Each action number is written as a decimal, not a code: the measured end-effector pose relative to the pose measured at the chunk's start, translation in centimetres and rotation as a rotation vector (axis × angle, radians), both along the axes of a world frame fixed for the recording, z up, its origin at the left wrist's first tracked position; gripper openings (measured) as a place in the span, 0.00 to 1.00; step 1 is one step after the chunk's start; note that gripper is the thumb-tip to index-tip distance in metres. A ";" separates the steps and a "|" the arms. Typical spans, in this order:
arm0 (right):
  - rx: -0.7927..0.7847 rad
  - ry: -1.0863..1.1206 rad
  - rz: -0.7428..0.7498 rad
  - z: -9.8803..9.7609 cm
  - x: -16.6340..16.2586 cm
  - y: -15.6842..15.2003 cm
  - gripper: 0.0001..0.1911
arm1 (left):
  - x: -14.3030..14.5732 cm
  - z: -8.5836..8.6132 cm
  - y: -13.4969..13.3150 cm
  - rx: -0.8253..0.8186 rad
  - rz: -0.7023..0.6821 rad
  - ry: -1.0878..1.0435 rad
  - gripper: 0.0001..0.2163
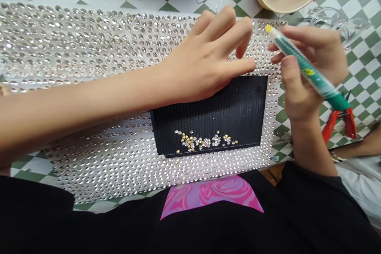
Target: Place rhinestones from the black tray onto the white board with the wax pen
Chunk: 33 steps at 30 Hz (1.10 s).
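In my right hand [306, 67] is a green pen [308, 67] with a clear barrel section and a yellow tip, which points up and left. My left hand [211, 51] rests palm down over a sheet of rhinestone rows [119, 43], its fingers bent and apart, the lowest one stretched toward the right. What lies under those fingertips is hidden. Partly beneath this hand is a black ridged tray [247, 111]. Loose clear and gold-backed rhinestones [190, 141] lie clustered along the tray's near edge.
A cream bowl [291, 2] with a few stones inside stands at the top right. Clear glasses [330, 18] lie below it. Red-handled pliers [330, 125] rest on the checkered tablecloth [364, 67]. Another person's arm [354, 147] shows at the right edge.
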State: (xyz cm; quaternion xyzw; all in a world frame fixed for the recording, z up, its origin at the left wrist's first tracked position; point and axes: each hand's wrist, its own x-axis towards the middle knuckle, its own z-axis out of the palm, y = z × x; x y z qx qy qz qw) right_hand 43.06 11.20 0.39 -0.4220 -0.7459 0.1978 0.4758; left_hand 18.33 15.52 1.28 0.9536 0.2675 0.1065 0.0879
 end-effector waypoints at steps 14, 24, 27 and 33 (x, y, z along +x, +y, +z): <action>-0.116 -0.254 0.050 -0.1 -0.2 0.3 0.14 | -0.3 -1.4 0.2 0.031 -0.070 -0.086 0.23; -0.119 -0.208 0.022 0.0 -0.9 0.5 0.12 | -0.1 -1.5 0.3 -0.029 -0.074 -0.132 0.21; -0.204 -0.212 0.009 0.3 -0.9 0.5 0.13 | 0.0 -1.2 0.3 -0.049 -0.072 -0.098 0.24; -0.216 -0.150 0.037 -0.2 -0.8 0.8 0.17 | 0.1 -0.8 0.4 -0.068 -0.048 -0.075 0.25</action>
